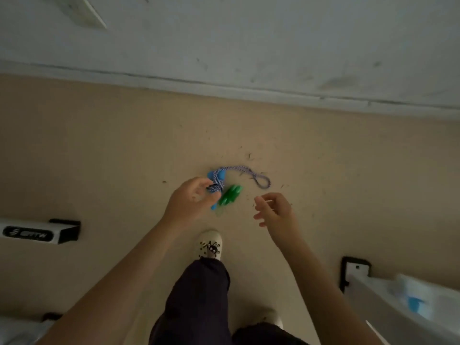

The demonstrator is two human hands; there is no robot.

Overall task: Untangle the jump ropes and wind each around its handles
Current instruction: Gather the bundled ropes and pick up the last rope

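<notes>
Beige floor: your left hand (193, 200) pinches the light, limp blue-and-white twisted jump rope (239, 170) wound at its blue plastic handles (214, 176); right hand (272, 209) loosely curled, empty. Grip the rigid handles.

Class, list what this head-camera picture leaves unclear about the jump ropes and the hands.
- Blue handles: lower part hidden behind the left hand.
- Green handles: blurred; whether rope is wound on them is unclear.
- Blue-and-white rope: where it ends is hidden at the hand.
- Right hand: blurred; anything pinched is too small to see.
</notes>
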